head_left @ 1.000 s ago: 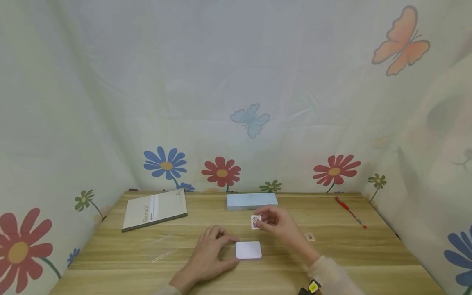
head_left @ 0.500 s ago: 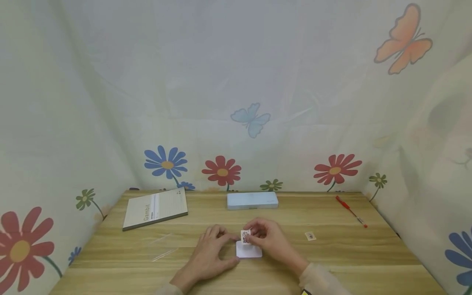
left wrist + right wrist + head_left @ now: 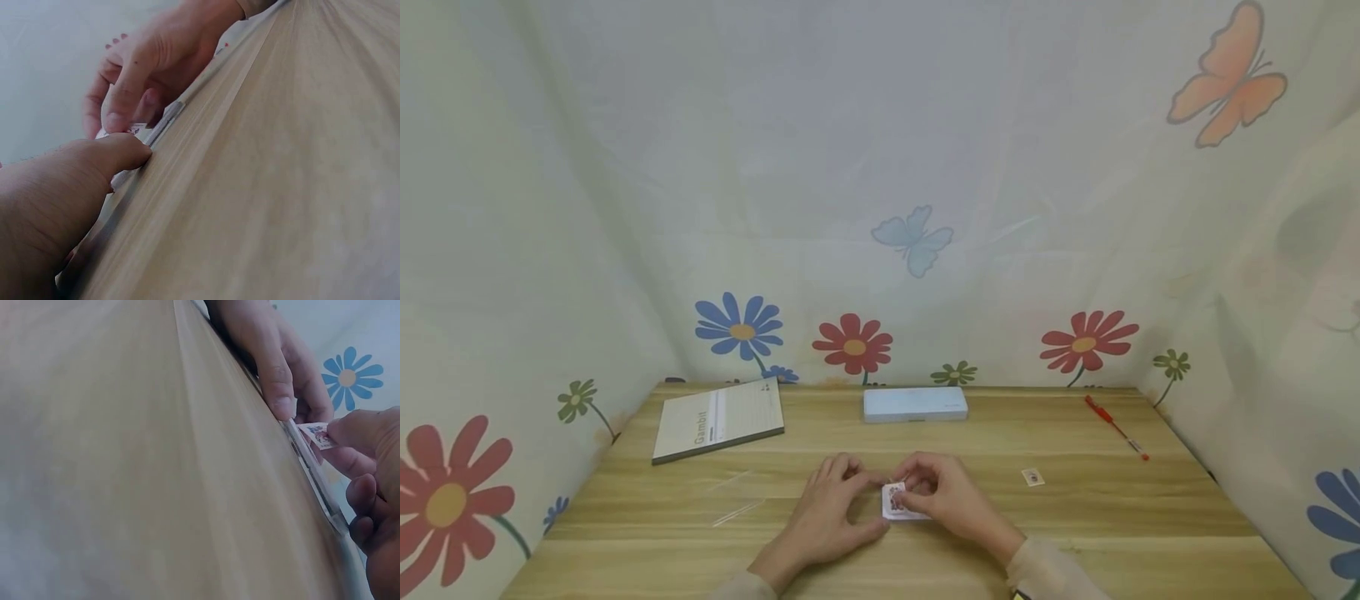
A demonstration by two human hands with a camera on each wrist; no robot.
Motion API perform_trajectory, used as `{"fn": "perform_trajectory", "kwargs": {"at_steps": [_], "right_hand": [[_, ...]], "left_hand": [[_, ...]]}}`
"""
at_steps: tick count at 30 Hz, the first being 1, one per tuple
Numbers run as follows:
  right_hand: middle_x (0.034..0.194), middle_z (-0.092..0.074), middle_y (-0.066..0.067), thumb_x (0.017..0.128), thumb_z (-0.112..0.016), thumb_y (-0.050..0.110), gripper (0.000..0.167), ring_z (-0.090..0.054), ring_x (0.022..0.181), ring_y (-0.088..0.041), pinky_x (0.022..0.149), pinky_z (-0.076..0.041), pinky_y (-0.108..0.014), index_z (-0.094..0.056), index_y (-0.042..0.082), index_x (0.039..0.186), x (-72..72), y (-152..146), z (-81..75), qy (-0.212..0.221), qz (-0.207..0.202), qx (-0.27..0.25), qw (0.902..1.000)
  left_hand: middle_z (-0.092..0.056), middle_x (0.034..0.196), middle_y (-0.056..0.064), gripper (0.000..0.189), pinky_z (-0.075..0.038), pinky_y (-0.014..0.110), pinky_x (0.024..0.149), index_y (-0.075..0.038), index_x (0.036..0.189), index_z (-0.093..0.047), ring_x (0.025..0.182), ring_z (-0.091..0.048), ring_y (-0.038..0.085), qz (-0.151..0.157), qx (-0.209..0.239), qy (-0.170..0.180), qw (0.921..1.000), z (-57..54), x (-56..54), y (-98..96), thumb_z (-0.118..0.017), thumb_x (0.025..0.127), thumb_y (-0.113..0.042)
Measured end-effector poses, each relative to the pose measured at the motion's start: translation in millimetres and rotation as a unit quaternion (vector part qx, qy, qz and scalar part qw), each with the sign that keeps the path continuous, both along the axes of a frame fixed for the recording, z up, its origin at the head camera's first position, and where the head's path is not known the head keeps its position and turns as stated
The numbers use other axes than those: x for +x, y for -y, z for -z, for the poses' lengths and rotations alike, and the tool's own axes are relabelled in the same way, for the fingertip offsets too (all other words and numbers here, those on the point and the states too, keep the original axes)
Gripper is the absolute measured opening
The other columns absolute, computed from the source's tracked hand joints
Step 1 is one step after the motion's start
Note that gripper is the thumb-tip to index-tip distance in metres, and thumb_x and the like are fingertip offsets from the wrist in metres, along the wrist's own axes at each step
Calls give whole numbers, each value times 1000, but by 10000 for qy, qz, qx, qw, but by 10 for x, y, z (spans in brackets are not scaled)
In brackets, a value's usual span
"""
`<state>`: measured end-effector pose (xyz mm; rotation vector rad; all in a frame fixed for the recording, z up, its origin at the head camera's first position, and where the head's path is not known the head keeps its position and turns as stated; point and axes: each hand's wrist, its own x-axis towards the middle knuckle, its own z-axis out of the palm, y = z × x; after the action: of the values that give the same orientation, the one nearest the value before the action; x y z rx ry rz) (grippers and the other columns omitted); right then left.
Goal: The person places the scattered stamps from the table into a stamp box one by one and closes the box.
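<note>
A small white square (image 3: 896, 493), like a stamp with a dark red print, is pinched between the thumb and fingers of my right hand (image 3: 951, 500). It is over the left part of a flat white case (image 3: 908, 515) with rounded corners. In the right wrist view the stamp-like square (image 3: 317, 434) tilts against the top of the case (image 3: 320, 481); how much of it touches is unclear. My left hand (image 3: 827, 512) holds the case's left end, thumb at the near corner and a fingertip at the far one. The right hand covers the case's right part.
Another stamp-like square (image 3: 1033, 477) lies to the right, with a red pen (image 3: 1112, 425) beyond it. A pale blue pencil box (image 3: 915, 403) is at the back. To the left are a notebook (image 3: 722, 421) and a clear plastic sheet (image 3: 733, 496).
My right hand has brought the stamp-like square left and toward me, then lowered it onto or just above the white case. My left hand stays at the case's left end.
</note>
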<state>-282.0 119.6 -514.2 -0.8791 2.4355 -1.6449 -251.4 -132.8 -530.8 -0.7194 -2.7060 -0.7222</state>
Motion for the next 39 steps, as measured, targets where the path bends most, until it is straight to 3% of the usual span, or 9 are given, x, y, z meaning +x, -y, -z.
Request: {"fn": "perform_trajectory", "kwargs": {"at_steps": [10, 18, 27, 32, 39], "right_hand": [[86, -69, 12, 96, -89, 18, 15, -55, 72, -4, 65, -47, -21, -81, 19, 109, 1, 6, 75, -742, 293, 648, 9947], [99, -69, 5, 91, -94, 21, 21, -61, 86, -14, 76, -51, -27, -81, 22, 109, 3, -12, 98, -1191, 432, 927, 9876], [105, -65, 5, 91, -95, 23, 23, -62, 95, -17, 84, -54, -29, -81, 24, 109, -6, -25, 126, -1237, 428, 944, 9869], [108, -65, -1, 94, -92, 19, 23, -62, 96, -20, 84, -54, -30, -80, 19, 114, 1, -40, 115, -1212, 476, 749, 9886], [109, -65, 0, 94, -90, 13, 22, -63, 94, -21, 81, -56, -31, -80, 19, 114, -8, -45, 95, -1050, 561, 616, 9910]], "left_hand": [[-53, 126, -7, 52, -45, 50, 101, -33, 131, -77, 120, -48, 17, 13, 3, 5, 10000, -3, -3, 3, -85, 87, -61], [-52, 125, -7, 52, -45, 51, 102, -36, 132, -75, 119, -47, 16, 0, -17, 33, 10000, 10, 0, 5, -85, 88, -62], [-52, 126, -8, 50, -44, 52, 102, -38, 132, -75, 121, -47, 18, 14, 11, 131, 9999, -6, -5, 3, -84, 89, -62], [-53, 128, -8, 52, -45, 53, 103, -39, 134, -74, 122, -46, 17, -20, -36, 205, 9998, -7, -6, 3, -83, 90, -64], [-53, 129, -7, 52, -45, 53, 104, -38, 134, -74, 122, -47, 18, -8, -53, 255, 9997, -18, -9, 3, -84, 90, -63]]}}
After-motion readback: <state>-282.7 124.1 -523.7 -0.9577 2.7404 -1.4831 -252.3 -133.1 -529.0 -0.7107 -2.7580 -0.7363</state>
